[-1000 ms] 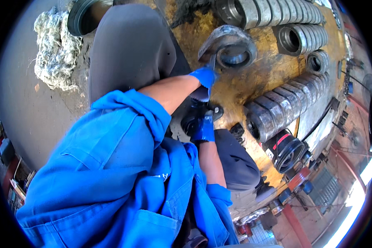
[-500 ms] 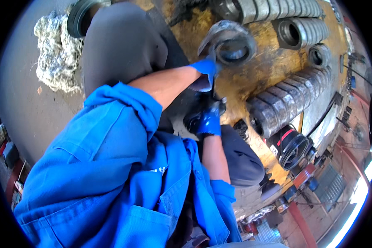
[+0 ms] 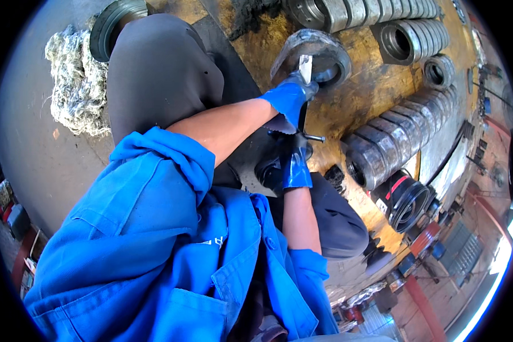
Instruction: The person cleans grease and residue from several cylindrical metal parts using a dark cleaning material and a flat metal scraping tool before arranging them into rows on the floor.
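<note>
My left hand (image 3: 295,98), in a blue glove, is closed round the upper part of a long tool. A flat pale blade (image 3: 305,68) sticks out beyond its fingers, over a dark metal ring (image 3: 333,73) on the yellowish work surface. My right hand (image 3: 296,165), also gloved in blue, is closed on the tool's near end, between my knees. Between the two hands shows a dark shaft (image 3: 303,121) with a small crossbar (image 3: 314,138). My fingers hide most of the handle, so the exact kind of tool cannot be told.
Rows of steel rings (image 3: 402,137) lie on their sides at the right, and a second row (image 3: 359,11) lies at the far edge. A single ring (image 3: 439,71) stands between rows. Black coiled parts (image 3: 407,202) sit near right. A bundle of pale rags (image 3: 77,85) lies left.
The pale blade now shows past my left hand, where there was blur before. The crossbar between my hands shows more clearly. Both hands stay on the tool near the ring.
</note>
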{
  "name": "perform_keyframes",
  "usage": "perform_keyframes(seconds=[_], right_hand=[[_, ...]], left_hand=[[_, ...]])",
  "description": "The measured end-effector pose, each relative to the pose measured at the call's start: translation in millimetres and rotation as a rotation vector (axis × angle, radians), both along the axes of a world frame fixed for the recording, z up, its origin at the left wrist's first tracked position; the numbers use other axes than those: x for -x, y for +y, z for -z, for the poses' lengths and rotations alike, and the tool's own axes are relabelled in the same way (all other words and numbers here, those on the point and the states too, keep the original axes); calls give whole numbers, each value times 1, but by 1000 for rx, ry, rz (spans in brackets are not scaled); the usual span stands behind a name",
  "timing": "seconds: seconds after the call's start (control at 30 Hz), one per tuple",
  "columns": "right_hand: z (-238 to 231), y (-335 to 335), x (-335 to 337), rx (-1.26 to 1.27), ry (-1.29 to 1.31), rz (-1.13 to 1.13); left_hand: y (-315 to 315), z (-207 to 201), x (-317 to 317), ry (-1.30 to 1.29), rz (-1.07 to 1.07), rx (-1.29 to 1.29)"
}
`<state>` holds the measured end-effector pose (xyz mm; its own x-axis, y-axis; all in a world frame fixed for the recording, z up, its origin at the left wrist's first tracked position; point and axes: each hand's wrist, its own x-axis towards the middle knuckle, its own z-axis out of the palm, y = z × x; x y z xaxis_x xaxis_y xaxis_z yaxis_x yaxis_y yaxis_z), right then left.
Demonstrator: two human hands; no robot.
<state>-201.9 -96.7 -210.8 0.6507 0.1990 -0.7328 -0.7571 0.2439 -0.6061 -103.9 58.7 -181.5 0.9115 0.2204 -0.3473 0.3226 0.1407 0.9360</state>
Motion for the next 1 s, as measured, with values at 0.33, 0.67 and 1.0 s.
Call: perform_keyframes(seconds=[0.33, 0.67, 1.0], right_hand=[[19, 14, 5, -363, 191, 118], [-6, 20, -2, -710, 335, 260], [-15, 22, -14, -770, 371, 190]], left_hand=[[-14, 39, 8, 80, 8, 293], [-14, 6, 25, 201, -6, 472], [-5, 21, -10, 92, 21, 348]])
